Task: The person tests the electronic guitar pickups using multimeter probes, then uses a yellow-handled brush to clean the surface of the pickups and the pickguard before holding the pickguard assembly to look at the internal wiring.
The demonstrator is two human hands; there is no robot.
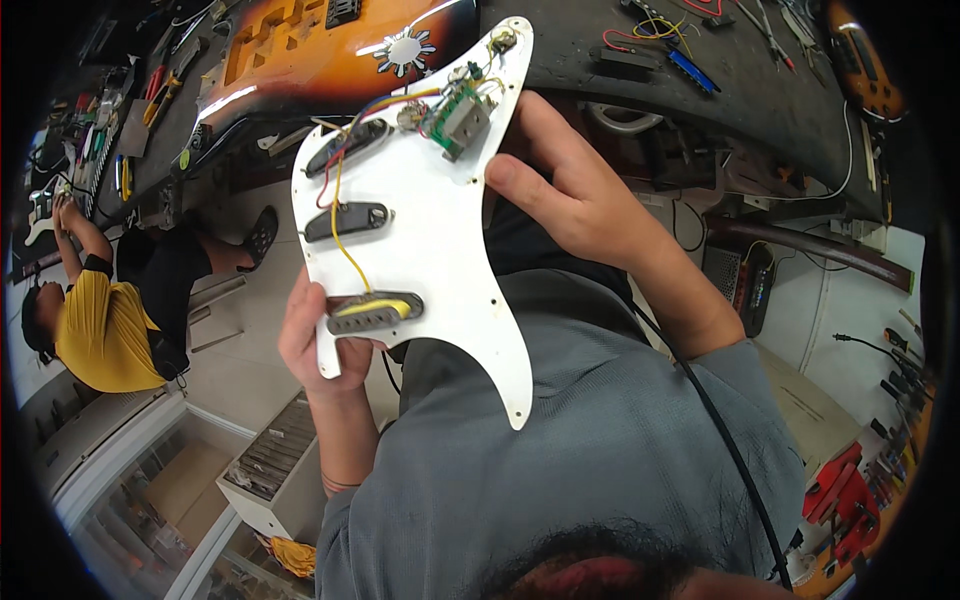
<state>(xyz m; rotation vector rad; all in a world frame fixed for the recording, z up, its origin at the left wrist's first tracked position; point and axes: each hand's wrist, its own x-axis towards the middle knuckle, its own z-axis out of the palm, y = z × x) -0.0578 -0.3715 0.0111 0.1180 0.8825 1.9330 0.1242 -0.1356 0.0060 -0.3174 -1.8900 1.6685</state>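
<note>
A white electric guitar pickguard (430, 240) is held up in front of me, its wired back toward me. My left hand (318, 335) grips its lower left edge, by a dark pickup (376, 315) with yellow wire or tape on it. My right hand (565, 180) holds the upper right edge, thumb on the face and fingers behind. Two more pickups, a middle one (346, 221) and an upper one (347, 148), sit above. Near my right thumb is a green circuit board with a grey metal switch (462, 124). Red, yellow and blue wires run between these parts.
A sunburst guitar body (330, 60) lies on the dark workbench (560, 100) ahead. Loose wires and a blue part (692, 72) are at the back right. A person in a yellow shirt (110, 330) works at far left. Tools hang at right; a box (270, 460) stands lower left.
</note>
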